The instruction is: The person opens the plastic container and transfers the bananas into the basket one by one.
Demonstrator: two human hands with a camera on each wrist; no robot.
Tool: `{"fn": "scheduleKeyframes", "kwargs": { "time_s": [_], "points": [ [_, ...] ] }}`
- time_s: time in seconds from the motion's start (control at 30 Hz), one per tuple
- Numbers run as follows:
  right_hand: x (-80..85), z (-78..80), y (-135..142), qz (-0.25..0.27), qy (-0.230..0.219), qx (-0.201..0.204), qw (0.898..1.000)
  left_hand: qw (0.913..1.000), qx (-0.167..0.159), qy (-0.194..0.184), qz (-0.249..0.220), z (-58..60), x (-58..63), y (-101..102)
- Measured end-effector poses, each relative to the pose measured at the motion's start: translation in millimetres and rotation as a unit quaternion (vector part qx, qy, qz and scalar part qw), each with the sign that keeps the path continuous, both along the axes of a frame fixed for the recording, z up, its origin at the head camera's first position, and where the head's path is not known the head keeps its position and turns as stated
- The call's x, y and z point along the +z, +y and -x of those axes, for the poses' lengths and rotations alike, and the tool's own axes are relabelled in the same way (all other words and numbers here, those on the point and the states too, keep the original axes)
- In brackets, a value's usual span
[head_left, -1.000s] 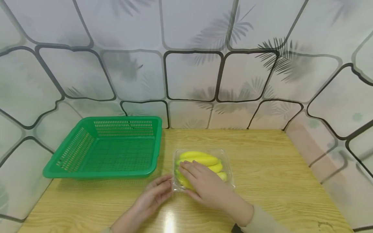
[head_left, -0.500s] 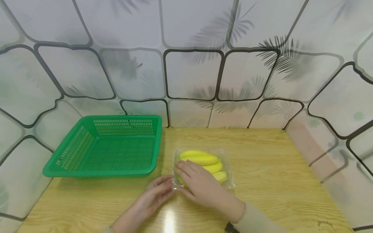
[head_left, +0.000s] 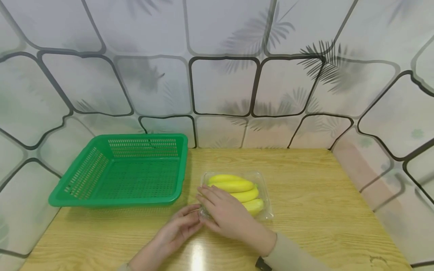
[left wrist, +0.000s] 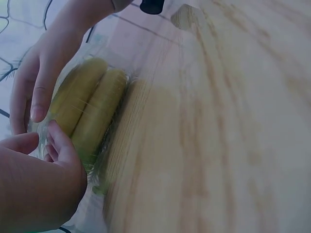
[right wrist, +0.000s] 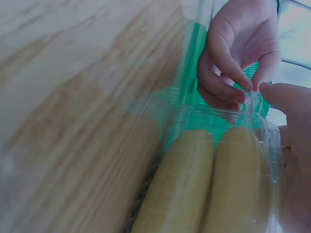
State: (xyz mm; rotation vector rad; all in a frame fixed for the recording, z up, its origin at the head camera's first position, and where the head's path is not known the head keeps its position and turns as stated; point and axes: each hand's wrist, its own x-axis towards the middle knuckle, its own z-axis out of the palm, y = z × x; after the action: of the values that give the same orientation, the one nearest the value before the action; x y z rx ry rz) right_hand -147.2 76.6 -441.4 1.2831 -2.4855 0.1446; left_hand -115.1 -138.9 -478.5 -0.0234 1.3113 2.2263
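Note:
A clear plastic clamshell box (head_left: 267, 195) lies on the table, holding several long yellow banana-shaped pieces (head_left: 234, 185) with some green at the ends. My left hand (head_left: 174, 233) is at the box's near left corner; in the right wrist view its thumb and forefinger pinch the clear plastic edge (right wrist: 252, 104). My right hand (head_left: 230, 216) lies across the left part of the lid, fingers extended toward the left edge, its thumb close to the left fingertips. It hides the left ends of the yellow pieces. Whether the lid is fully closed I cannot tell.
A green plastic basket (head_left: 181, 169) with slotted walls stands to the left, with nothing in it. The wooden table (head_left: 322, 210) meets a patterned wall covering (head_left: 223, 86) at the back and sides. A small black object (head_left: 262, 263) shows beside the right sleeve.
My right hand has slid left over the lid toward the left corner, uncovering more of the yellow pieces. The left hand stays at the corner, and the box has hardly moved.

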Motion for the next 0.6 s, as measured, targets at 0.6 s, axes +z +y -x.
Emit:
{"fn": "scheduleKeyframes", "kwargs": {
  "time_s": [0.6],
  "points": [
    [-4.4,-0.6,-1.6,-0.017,0.039,-0.014,0.999,0.9996,-0.001,0.014,0.025,0.8,-3.4,1.1]
  ]
}}
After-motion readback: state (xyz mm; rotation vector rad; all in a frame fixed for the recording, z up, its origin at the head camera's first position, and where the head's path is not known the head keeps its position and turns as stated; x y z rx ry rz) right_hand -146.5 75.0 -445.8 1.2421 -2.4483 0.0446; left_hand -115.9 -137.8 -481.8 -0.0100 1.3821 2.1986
